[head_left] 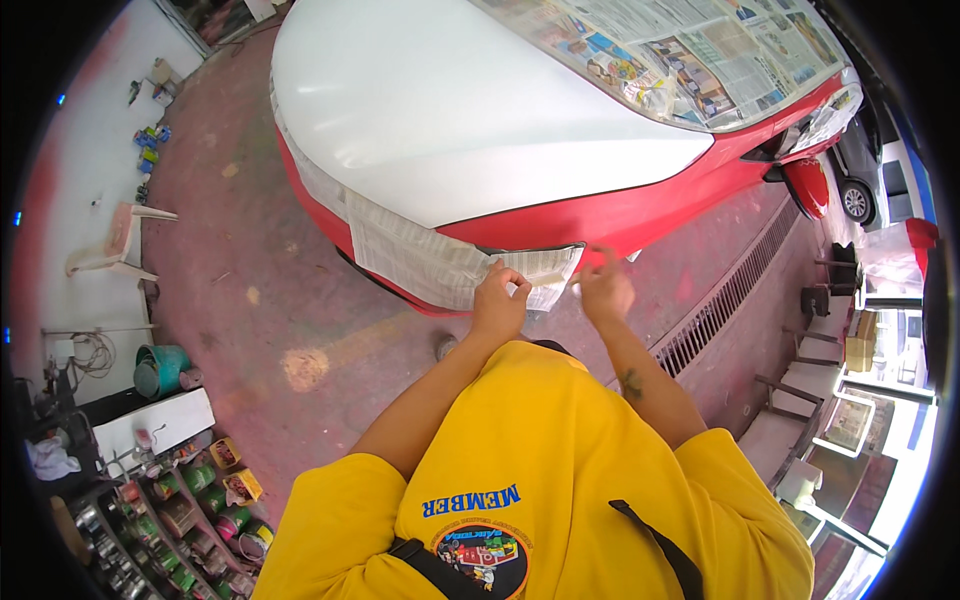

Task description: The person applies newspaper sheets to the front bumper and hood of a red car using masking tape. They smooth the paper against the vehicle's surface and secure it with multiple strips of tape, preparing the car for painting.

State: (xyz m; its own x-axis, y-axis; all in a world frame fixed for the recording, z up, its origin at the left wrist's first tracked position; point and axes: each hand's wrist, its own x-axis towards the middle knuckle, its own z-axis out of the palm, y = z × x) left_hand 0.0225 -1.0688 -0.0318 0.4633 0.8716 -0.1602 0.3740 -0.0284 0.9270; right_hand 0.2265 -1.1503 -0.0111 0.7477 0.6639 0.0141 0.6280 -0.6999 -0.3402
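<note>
Reddish, stained floor (325,435) spreads beneath the car (580,135) at upper centre. Near the frame's middle, the left hand (499,300) is narrow, thumb and fingers close together at the paper sheet (420,264) covering the car's front corner; whether they pinch it cannot be told. Just right, the blurred right hand (606,290) is near the sheet's edge, its grip unclear. Beyond are the red fender (610,212) and white hood (440,105). Fitting paper seems the step in hand; the next move likely calls for smoothing that edge flat.
</note>
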